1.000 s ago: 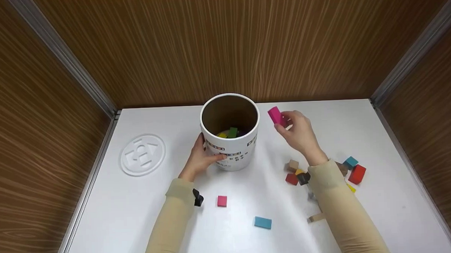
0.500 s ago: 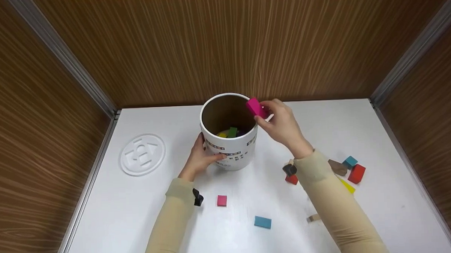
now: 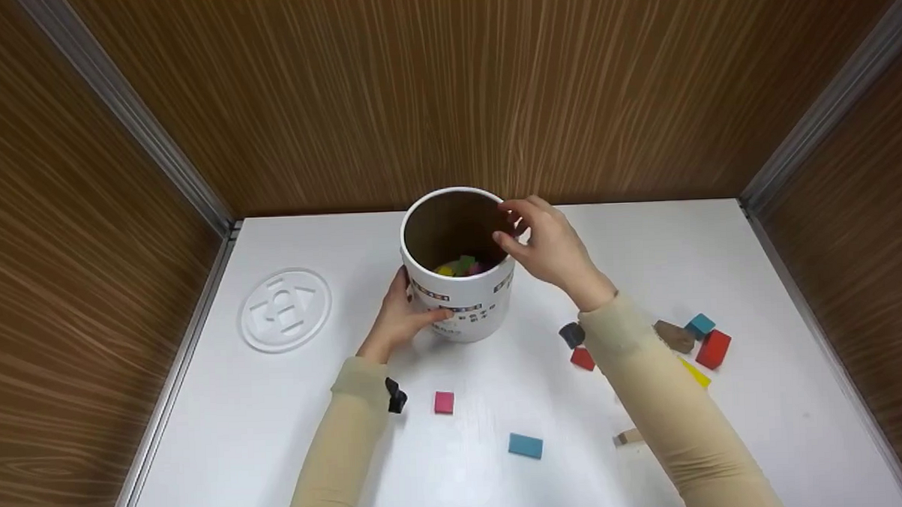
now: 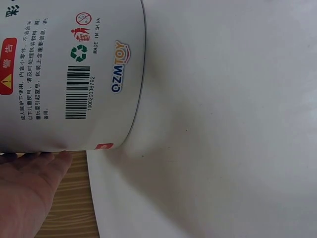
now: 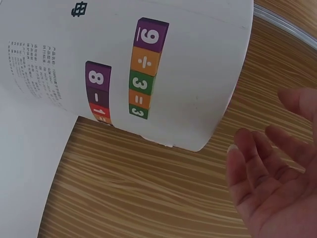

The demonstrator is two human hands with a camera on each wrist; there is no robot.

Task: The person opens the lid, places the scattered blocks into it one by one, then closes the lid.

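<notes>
A tall white toy-block bucket (image 3: 480, 324) with printed labels stands upright at the table's back middle. My left hand (image 3: 397, 323) grips its lower left side, thumb across the front and fingers round the far side. At the bucket's right rim hovers my right hand (image 3: 552, 250), fingers loosely bent and parted, holding nothing; the right wrist view shows the same hand (image 5: 277, 183) beside the bucket's mouth. Inside, a yellow block (image 3: 445, 270), a green block (image 3: 464, 265) and a pink block (image 3: 475, 268) are partly visible.
A white round board with cut-out shapes (image 3: 284, 310) lies left. In front lie a pink block (image 3: 444, 402) and a blue block (image 3: 526, 445). Near the right sleeve are a red block (image 3: 715, 348), a teal cube (image 3: 700, 325) and several others, some hidden. Wood-grain walls enclose the table.
My right hand moved left to the bucket's rim and let go of the pink block, which now shows inside. My left hand stayed put on the bucket.
</notes>
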